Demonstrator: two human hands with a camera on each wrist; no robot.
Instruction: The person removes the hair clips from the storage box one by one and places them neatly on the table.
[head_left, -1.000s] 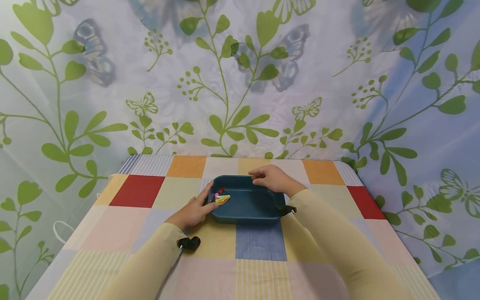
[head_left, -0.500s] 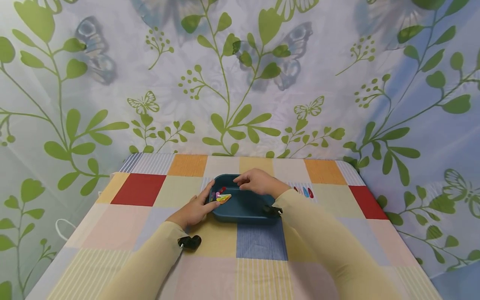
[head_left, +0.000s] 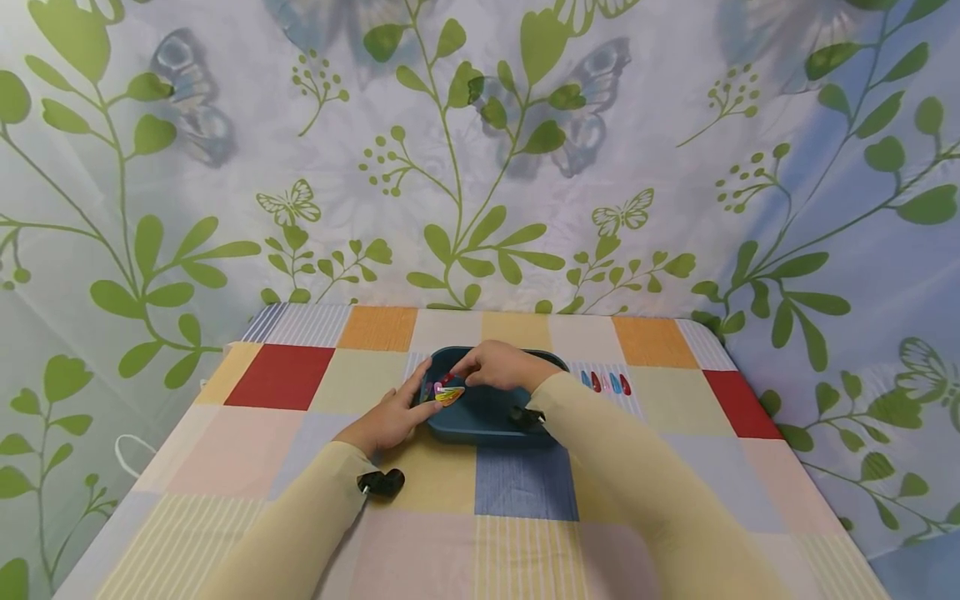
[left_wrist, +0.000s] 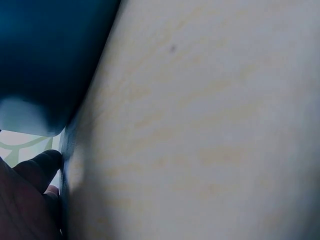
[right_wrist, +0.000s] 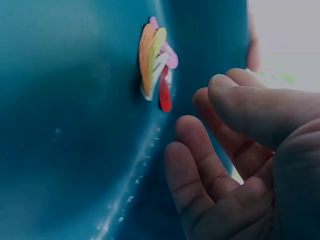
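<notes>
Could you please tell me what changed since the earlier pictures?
The right hand moved leftward over the dark blue rectangular tray, toward its small multicoloured hair clips, bringing a row of red, pink and blue clips into view on the patchwork tablecloth. Nothing was visibly grasped or released. The left hand stayed at the tray's left side.

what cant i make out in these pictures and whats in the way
Tray's near right corner: head view, behind the right sleeve.
Exact number of clips in the tray: right wrist view, they overlap; head view, too small.
Left grip: left wrist view, partly cut off by the left edge.
Cloth pattern: left wrist view, blurred.
</notes>
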